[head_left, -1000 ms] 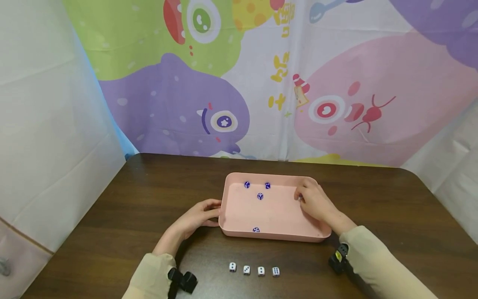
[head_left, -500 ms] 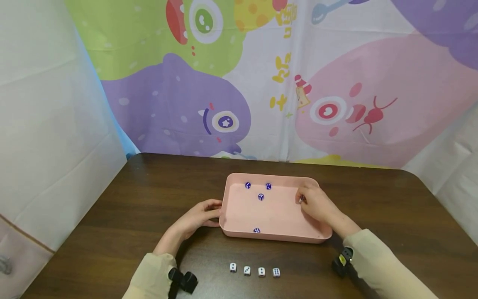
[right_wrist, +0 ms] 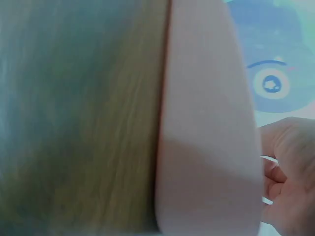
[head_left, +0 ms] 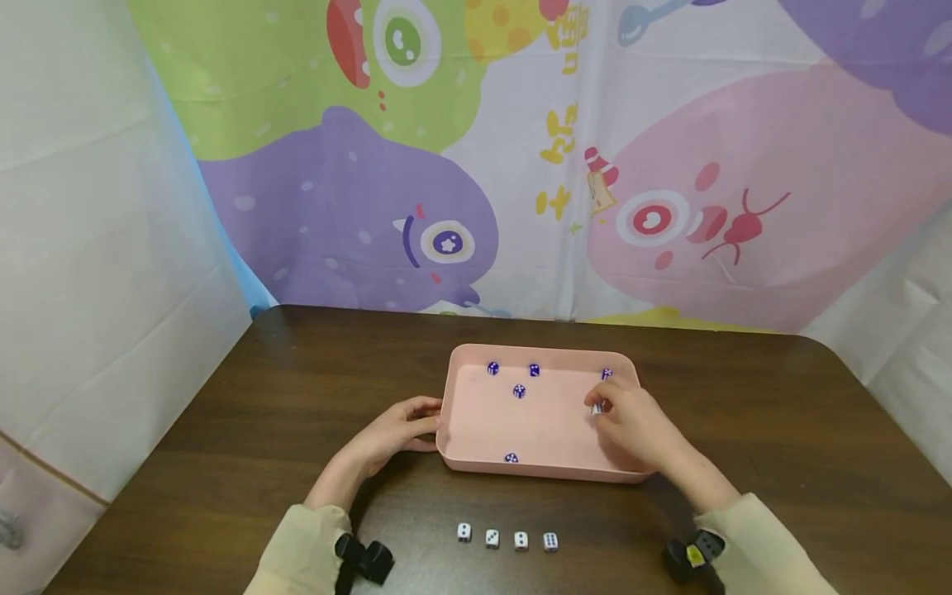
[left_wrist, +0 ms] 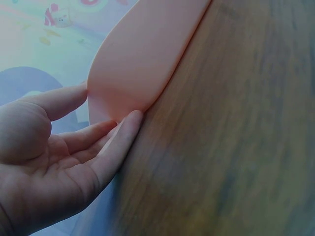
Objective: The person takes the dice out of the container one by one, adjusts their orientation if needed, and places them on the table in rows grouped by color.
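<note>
Cartoon-printed curtain (head_left: 521,207) hangs behind your table (head_left: 320,355). Your right hand (head_left: 632,417) pinches a pale die (head_left: 597,408) between thumb and fingers, over the right part of the pink tray (head_left: 521,430); the fingers hide part of it. Change since half a second earlier: this hand sits closer to the near side, and one blue die (head_left: 606,373) comes into view by the far right corner. Read this as a probable sign that the pale die is picked out from beside the blue one. Its clearance above the tray floor cannot be told; the tray wall blocks the right wrist view.

Four other blue dice (head_left: 519,391) lie in the tray: three toward the far left, one at the near wall. Your left hand (head_left: 387,434) is unchanged: thumb and fingers stand apart, touching the tray's outer left end.

On the dark wood surface, four white dice (head_left: 492,539) form a row on the near side of the tray, between your sleeves (head_left: 301,545). Black wrist cameras (head_left: 378,564) are strapped there. White sheeting (head_left: 111,165) covers the left side of the room.
</note>
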### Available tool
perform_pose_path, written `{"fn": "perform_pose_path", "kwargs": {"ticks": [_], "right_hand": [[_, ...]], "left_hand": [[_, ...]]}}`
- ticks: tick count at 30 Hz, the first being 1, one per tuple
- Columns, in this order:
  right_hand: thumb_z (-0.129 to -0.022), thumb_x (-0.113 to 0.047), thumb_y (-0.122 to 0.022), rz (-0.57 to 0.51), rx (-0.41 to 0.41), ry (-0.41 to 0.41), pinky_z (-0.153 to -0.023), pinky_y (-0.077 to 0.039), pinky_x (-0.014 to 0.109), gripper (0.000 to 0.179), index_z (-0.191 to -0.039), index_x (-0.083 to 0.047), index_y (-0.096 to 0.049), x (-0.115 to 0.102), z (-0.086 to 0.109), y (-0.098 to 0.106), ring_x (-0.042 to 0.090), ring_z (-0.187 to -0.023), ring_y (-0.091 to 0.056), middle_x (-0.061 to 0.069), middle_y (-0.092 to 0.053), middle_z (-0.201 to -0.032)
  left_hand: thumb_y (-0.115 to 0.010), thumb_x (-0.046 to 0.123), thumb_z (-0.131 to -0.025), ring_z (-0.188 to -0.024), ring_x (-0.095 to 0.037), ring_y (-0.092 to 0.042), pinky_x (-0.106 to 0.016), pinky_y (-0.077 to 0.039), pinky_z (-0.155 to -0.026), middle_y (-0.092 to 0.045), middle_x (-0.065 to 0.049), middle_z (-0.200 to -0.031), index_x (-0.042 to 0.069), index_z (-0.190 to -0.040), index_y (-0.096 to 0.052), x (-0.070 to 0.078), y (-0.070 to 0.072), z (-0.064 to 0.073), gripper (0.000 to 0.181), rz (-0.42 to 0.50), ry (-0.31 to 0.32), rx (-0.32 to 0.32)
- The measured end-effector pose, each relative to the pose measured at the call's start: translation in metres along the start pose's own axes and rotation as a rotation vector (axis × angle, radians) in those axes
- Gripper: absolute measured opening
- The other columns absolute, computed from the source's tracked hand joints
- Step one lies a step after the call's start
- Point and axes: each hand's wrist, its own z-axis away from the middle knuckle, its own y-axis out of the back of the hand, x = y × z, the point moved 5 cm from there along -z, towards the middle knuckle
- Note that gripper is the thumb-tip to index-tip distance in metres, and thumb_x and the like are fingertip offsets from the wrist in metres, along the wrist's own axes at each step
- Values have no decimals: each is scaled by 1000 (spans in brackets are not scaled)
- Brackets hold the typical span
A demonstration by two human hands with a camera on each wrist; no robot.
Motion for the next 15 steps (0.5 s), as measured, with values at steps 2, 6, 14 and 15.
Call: {"fn": "perform_pose_path", "kwargs": {"ticks": [2,6,14,15], "right_hand": [[-75,-2,-65,-13,11,-23,-63,-46,29,12,-85,-7,-64,-4,4,3,14,-71,-51,0,-57,-79],[-75,-1,-65,-17,31,-32,-63,-47,29,11,-84,-8,-64,-11,12,7,15,-72,-53,-1,-57,-80],[-73,0,-65,-59,73,-7,-57,-41,21,14,-83,-10,-65,-23,24,14,11,-70,-52,-5,-55,-80],[-73,-1,-66,-61,83,0,-58,-42,22,14,-83,-11,-65,-24,25,15,11,-72,-53,-5,-56,-80]], "left_hand": [[-48,11,-93,-103,-24,-54,-40,-51,-86,-41,-29,-125,-13,-129,-34,0,0,0,46,-1,1,1],[-49,11,-93,-101,-22,-55,-40,-51,-86,-43,-28,-123,-13,-129,-35,0,-1,0,46,-4,6,6],[-50,13,-92,-101,-22,-55,-40,-51,-85,-43,-28,-123,-13,-129,-35,1,-1,0,47,-4,7,11],[-50,13,-92,-101,-22,-55,-40,-51,-85,-43,-28,-123,-13,-128,-35,1,-1,0,47,-3,5,13]]}}
